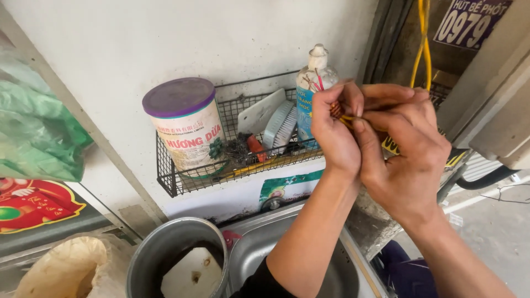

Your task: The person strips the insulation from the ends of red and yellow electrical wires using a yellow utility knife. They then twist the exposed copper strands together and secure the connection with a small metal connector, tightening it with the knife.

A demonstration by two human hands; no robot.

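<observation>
Small orange-and-yellow object [338,113] mostly hidden, kind unclear; it sits pinched between fingertips of left hand [335,135] and right hand [406,149], both closed on it. Yellow cord [424,44] runs up behind right fingers, top cut off

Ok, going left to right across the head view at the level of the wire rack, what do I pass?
Green bag → purple-lidded tub → white scraper → brush → left hand → right hand, both hands pinching a small yellow thing between them.
</observation>
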